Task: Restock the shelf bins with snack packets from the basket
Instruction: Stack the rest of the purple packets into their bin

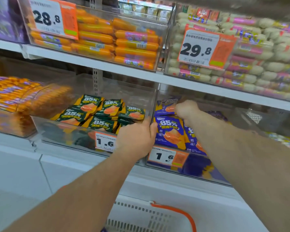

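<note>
**Ana:** Down at the bottom edge sits the white basket (pixel 141 220) with its orange handle (pixel 182 215); I cannot see what is left inside it, bar a sliver of purple at the rim.

**Ben:** And the hands?

**Ana:** Both arms reach up to the lower shelf; the left hand (pixel 135 139) rests on the front of the clear divider (pixel 153 111) between two bins, fingers curled over its edge, thumb toward the purple side; it seems to be steadying the bin rather than carrying anything.

**Ben:** So the right one does the stocking?

**Ana:** I judge so; the right hand (pixel 186 108) is deep in the purple-packet bin (pixel 191 173), fingers bent down among the purple snack packets (pixel 169 131); it is blurred, and whether it pinches one or only pushes them back I cannot tell.

**Ben:** The green ones?

**Ana:** The green snack packets (pixel 100 114) lie loose in the bin just left of the divider; nobody touches them.

**Ben:** Which step, then?

**Ana:** Placing or tidying purple packets, I would say; the next move probably calls for drawing the right hand out without dragging packets forward, then dropping to the basket for another handful; the front packets stand upright and could tip.
</note>
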### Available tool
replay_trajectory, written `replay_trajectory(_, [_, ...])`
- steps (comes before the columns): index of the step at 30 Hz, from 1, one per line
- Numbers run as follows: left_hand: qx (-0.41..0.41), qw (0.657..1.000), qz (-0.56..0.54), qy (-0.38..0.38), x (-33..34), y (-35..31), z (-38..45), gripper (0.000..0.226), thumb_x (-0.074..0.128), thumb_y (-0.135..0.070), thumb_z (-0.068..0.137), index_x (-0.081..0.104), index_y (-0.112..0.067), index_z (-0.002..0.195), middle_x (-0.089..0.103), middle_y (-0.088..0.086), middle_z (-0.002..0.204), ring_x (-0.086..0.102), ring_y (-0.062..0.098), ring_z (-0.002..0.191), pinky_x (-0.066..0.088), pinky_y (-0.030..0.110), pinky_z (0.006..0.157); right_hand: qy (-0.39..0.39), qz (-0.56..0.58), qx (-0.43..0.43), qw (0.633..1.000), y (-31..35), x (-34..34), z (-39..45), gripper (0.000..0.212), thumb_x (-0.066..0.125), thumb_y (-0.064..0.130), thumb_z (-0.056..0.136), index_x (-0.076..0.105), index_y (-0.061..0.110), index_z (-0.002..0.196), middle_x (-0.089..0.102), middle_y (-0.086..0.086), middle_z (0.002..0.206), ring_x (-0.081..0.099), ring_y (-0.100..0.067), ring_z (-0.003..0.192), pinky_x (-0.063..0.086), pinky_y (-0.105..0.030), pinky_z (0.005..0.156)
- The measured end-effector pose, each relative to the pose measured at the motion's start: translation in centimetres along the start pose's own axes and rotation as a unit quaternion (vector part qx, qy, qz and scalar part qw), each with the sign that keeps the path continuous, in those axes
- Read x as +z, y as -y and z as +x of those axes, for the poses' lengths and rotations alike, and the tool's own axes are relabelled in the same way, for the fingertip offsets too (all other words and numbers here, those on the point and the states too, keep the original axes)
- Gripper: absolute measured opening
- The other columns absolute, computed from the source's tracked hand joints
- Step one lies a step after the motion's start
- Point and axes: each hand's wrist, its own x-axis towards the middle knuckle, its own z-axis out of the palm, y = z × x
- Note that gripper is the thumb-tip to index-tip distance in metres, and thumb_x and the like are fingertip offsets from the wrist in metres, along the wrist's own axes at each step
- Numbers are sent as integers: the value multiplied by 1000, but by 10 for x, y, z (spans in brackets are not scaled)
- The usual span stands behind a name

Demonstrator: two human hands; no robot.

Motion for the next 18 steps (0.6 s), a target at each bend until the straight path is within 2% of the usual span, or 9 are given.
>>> replay_trajectory(2, [-2,1000,2,-3,1,0,0,41,18,-46,103,46,-23,122,69,4,92,67,27,81,45,33,64,-42,-144,-20,989,3,4,-6,22,56,26,94,63,5,97,65,-15,111,62,-32,105,52,-38,86])
replay_trajectory(4, [-1,1000,11,-9,2,0,1,41,18,-46,103,46,-22,122,69,3,92,67,26,81,41,32,62,-54,-197,-15,979,0,10,-4,39,59,44,91,63,10,109,62,-12,115,58,-33,110,46,-36,86])
replay_trajectory(6, [-3,1000,16,-9,3,-1,1,42,19,-46,103,46,-22,124,70,3,92,67,26,81,42,32,62,-52,-227,-23,972,0,13,-3,46,57,55,88,61,18,115,60,-8,120,52,-34,115,38,-35,86])
replay_trajectory(8, [-5,1000,11,-12,4,0,1,43,19,-47,103,45,-22,126,70,3,93,67,26,82,48,33,66,-26,-243,-20,969,-3,19,4,49,50,57,89,60,19,117,59,-6,124,49,-34,118,36,-33,89])
replay_trajectory(10, [-6,1000,8,-17,5,1,1,44,19,-47,103,45,-22,128,70,3,94,67,26,83,50,34,68,-10,-254,-26,967,-3,21,7,54,46,58,89,59,17,121,60,-10,126,52,-34,116,42,-37,95])
replay_trajectory(12, [-4,1000,6,-21,5,1,1,44,19,-47,103,45,-22,130,70,3,95,67,25,84,47,33,66,-6,-259,-33,965,-2,20,8,53,44,53,95,57,12,127,61,-13,125,56,-32,113,45,-33,88])
replay_trajectory(14, [-1,1000,5,-19,5,1,1,44,20,-46,103,46,-22,128,70,2,94,67,23,83,43,31,62,-8,-267,-31,963,0,20,9,53,41,50,99,55,9,129,60,-14,127,56,-32,114,40,-30,81])
replay_trajectory(16, [2,1000,1,-20,6,1,1,42,20,-47,103,47,-23,125,69,0,93,66,21,82,40,29,59,-22,-278,-24,960,1,20,8,53,39,50,100,54,9,129,58,-14,129,54,-33,116,37,-32,80])
replay_trajectory(18, [5,1000,2,-27,7,2,2,40,22,-46,103,49,-23,121,69,-1,92,65,19,81,37,28,57,-28,-294,-13,955,4,19,2,53,37,52,99,54,12,130,56,-13,132,48,-34,121,36,-36,85])
